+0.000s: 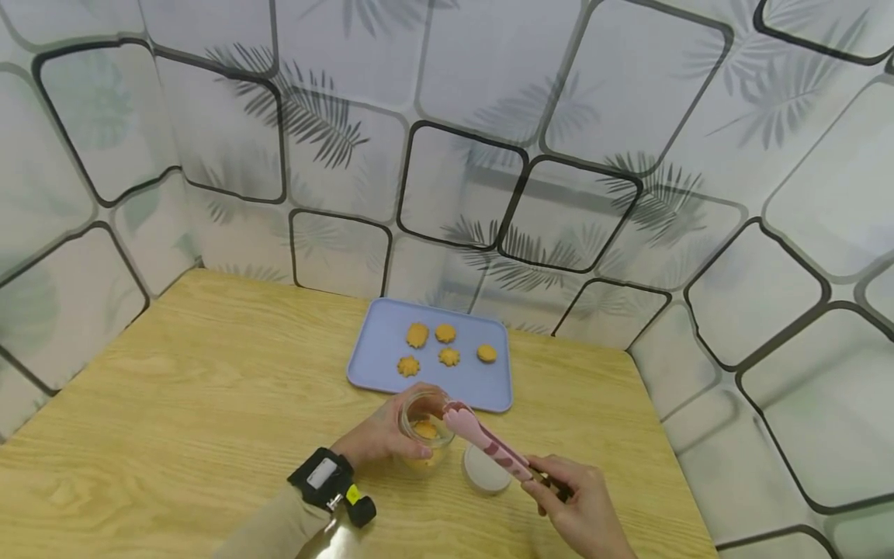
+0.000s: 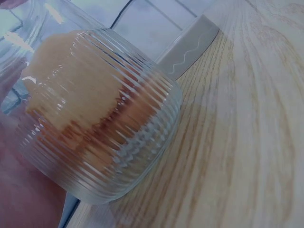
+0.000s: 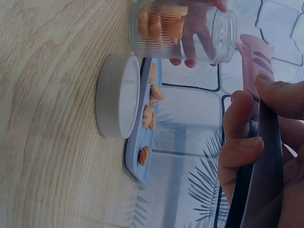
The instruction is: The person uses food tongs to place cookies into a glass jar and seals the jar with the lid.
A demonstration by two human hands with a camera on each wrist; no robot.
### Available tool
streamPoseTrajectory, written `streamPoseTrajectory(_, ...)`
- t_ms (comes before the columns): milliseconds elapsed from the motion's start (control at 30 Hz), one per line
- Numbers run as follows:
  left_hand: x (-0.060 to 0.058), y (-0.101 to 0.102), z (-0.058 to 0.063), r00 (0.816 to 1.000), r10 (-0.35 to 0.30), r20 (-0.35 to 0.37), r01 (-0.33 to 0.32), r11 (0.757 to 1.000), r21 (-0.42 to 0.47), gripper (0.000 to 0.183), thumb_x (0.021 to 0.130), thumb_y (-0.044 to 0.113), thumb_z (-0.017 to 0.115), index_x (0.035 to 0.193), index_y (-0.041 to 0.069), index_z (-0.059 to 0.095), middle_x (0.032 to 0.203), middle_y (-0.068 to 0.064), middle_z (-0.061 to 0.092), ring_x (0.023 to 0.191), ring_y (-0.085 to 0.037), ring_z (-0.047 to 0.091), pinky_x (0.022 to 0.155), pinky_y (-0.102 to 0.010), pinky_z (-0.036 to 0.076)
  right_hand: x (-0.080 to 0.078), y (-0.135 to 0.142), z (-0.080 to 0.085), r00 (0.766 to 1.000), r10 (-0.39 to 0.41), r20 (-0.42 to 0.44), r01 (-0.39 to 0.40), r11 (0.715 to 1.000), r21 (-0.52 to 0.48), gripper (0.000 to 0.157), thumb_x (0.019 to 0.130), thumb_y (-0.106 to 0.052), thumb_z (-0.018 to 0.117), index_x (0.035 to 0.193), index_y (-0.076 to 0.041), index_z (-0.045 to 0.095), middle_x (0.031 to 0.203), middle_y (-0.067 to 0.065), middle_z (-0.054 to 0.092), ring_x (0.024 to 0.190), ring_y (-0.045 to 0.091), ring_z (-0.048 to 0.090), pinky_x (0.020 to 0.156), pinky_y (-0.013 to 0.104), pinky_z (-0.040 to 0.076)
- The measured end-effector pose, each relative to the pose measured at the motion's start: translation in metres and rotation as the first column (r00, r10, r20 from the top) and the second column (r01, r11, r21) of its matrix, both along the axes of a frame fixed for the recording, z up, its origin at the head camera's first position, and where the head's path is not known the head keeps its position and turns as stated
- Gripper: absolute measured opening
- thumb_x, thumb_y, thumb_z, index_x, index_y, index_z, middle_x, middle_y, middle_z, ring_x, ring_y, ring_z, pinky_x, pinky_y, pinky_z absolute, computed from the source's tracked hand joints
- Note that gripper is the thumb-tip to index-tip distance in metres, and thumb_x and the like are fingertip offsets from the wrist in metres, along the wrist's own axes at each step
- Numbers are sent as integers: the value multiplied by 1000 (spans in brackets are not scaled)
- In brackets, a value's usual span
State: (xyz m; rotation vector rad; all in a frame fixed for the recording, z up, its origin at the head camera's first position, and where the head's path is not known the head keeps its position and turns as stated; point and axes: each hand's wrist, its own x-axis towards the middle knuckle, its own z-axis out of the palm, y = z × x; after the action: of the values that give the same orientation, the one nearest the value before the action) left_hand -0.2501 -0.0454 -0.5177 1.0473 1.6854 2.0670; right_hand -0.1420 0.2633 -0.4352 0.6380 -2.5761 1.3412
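My left hand (image 1: pixel 391 431) grips a clear ribbed glass jar (image 2: pixel 109 109) around its side. Several cookies (image 3: pixel 161 23) lie inside the jar, and its mouth is uncovered. In my right hand (image 1: pixel 580 501) is a pair of tongs with pink paw-like tips (image 1: pixel 468 425) and dark metal handles (image 3: pixel 263 166). The tips are close together right at the jar's rim, with no cookie showing between them. A white round lid (image 1: pixel 486 470) rests on the table between the jar and my right hand.
A blue tray (image 1: pixel 363 365) lies behind the jar with several cookies (image 1: pixel 449 356) spread over it. All stand on a wood-grain table (image 1: pixel 174 404). Patterned curtains (image 1: pixel 335 186) hang close behind and at both sides of the table.
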Motion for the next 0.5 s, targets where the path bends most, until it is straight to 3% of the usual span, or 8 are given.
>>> streamPoseTrajectory(300,0,1,0,1000,-5,-5,5,1000,6,79,80,21,86,143,0,45,135,-20,60,127,-22,56,112,-46,43,-2,-2,2,1000,1,6,-1,1000,-14,26,87,2,75,113,0,74,68,0,64,51,-2,50,38,18,40)
streamPoseTrajectory(500,-2,2,-1,1000,-18,-11,19,999,50,76,79,17,86,141,-3,46,131,-34,55,124,-27,57,111,-42,44,-22,-4,-1,997,-76,-20,76,997,-32,28,86,5,76,113,3,74,75,5,71,49,3,56,37,18,42)
